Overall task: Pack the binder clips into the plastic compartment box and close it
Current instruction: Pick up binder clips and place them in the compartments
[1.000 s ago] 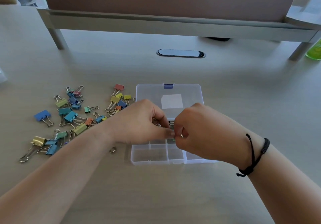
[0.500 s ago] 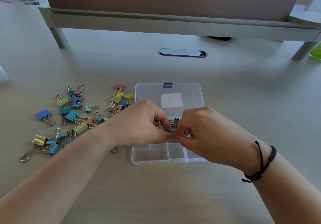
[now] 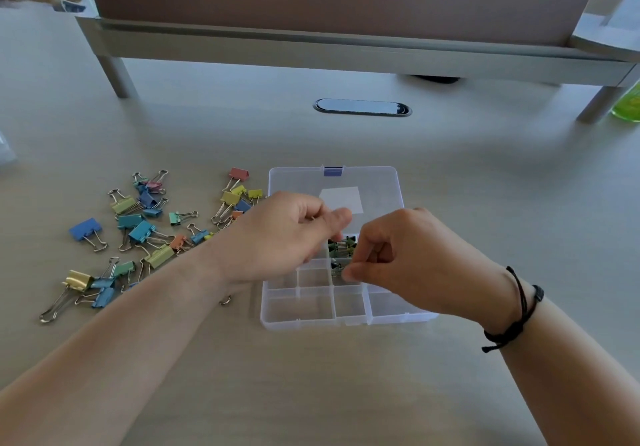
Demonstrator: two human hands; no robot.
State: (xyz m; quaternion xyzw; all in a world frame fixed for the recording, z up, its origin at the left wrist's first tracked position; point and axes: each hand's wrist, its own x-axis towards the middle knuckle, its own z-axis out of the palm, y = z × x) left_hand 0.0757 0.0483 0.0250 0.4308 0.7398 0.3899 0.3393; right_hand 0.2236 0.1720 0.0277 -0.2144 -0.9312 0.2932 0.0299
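A clear plastic compartment box (image 3: 311, 319) lies open in front of me, its lid (image 3: 377, 182) folded back flat with a blue latch. Several small green binder clips (image 3: 341, 246) sit in a middle compartment. My right hand (image 3: 412, 255) hovers over the box, fingertips pinched on a small green clip (image 3: 336, 269) above a compartment. My left hand (image 3: 284, 234) is over the box's left side, fingers loosely curled and holding nothing that I can see. A scatter of coloured binder clips (image 3: 145, 231) lies on the table to the left.
A grey monitor riser (image 3: 346, 54) spans the back of the table, with a black oval cable port (image 3: 362, 107) in front of it. A green bottle (image 3: 628, 106) stands at the far right. A large gold clip (image 3: 78, 281) lies at the pile's near left.
My hands have come apart: the left hand lifted back and left from the pinch point. The right hand stays low over the middle compartments with the small clip.
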